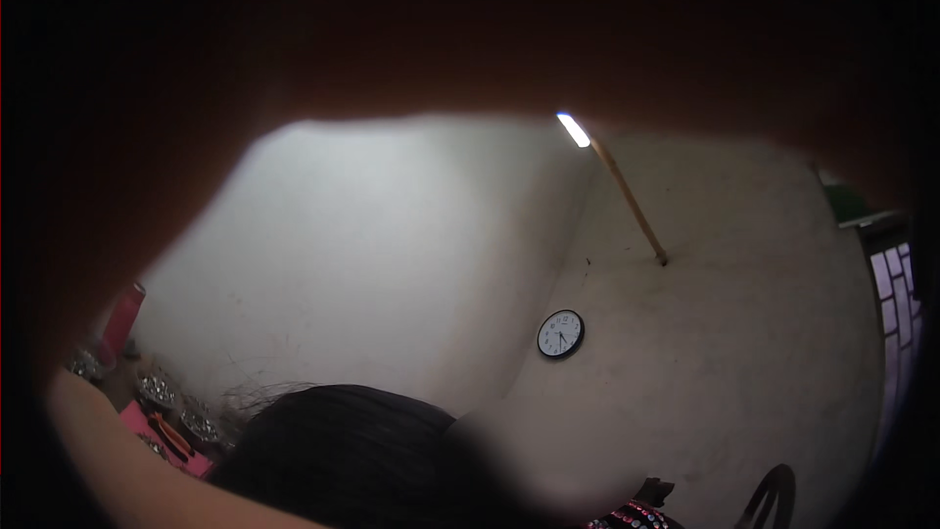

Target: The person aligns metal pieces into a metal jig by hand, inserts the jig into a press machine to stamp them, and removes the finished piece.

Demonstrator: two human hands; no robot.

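Note:
A dark, reddish-brown blur [470, 69] very close to the lens covers the top and both sides of the head view. It may be part of a hand, but no fingers can be made out. At the lower left a bare forearm [147, 465] slants across and runs up into the blur; it may be my left arm. Its hand does not show clearly. My right hand cannot be seen. Beyond the forearm, orange-handled pliers [172, 436] lie on a pink surface [137, 419], with no hand seen on them.
Black hair [352, 451] fills the lower middle. Beside the pliers stand bowls of shiny small pieces [157, 387] and a pink-red cylinder [121, 321]. A round clock [561, 335] hangs on the wall near a wooden pole [632, 201] and lit lamp [574, 129]. A barred window [896, 299] is right.

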